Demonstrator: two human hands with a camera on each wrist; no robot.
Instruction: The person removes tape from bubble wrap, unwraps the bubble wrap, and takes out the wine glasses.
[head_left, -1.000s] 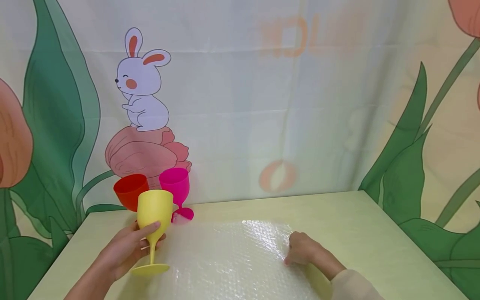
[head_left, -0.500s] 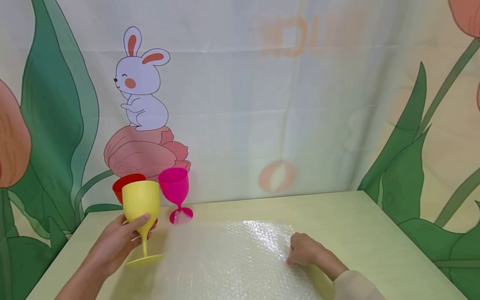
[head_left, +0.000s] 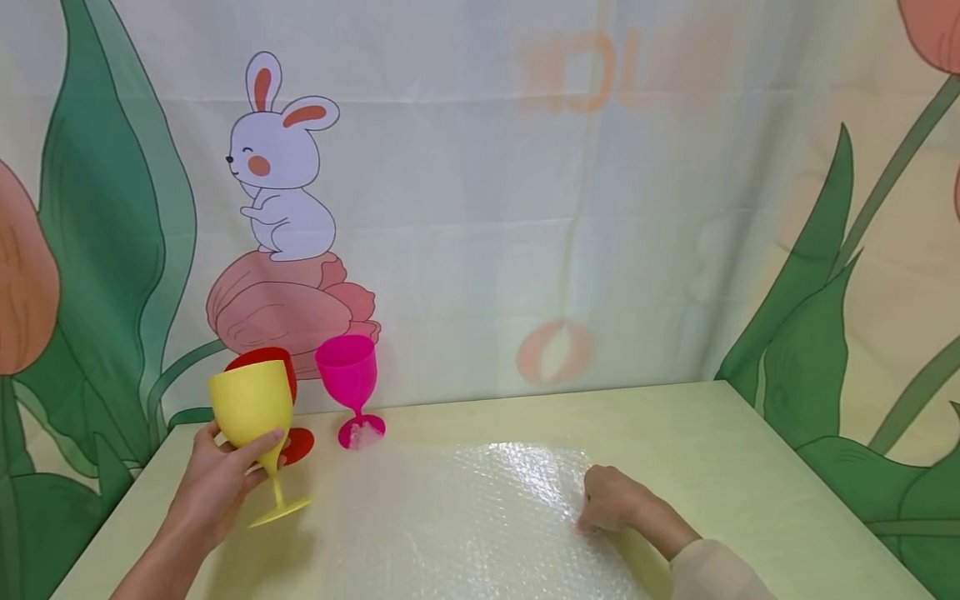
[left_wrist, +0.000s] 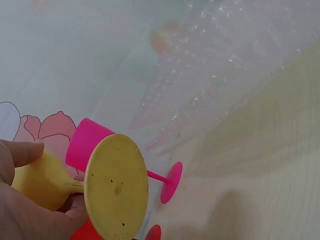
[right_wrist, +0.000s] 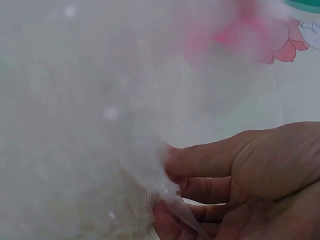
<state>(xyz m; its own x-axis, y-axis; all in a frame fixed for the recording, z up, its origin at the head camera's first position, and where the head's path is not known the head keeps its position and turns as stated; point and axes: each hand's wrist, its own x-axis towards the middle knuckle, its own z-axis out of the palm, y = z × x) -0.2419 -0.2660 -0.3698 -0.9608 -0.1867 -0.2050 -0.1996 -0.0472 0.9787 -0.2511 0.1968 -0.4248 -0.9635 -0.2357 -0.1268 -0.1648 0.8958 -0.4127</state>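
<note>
My left hand (head_left: 213, 483) grips a yellow goblet (head_left: 253, 404) round the bottom of its bowl and upper stem. The goblet tilts, its foot off the table; the left wrist view shows the underside of that foot (left_wrist: 117, 187), marked with dark specks. Behind it a red goblet (head_left: 302, 446) is partly hidden. Just to the right stands a pink goblet (head_left: 348, 375). A sheet of bubble wrap (head_left: 465, 517) spreads over the middle of the table, and my right hand (head_left: 611, 498) pinches its right edge between thumb and fingers, as the right wrist view (right_wrist: 215, 185) confirms.
A pale wooden table (head_left: 720, 467) lies below the hands. Behind it hangs a curtain (head_left: 465, 208) printed with a rabbit and tulips. The bubble wrap's far left corner overlaps the pink goblet's foot.
The yellow goblet has moved left in my left hand and become more tilted, first covering the red goblet and then baring its foot. My right hand has hardly moved.
</note>
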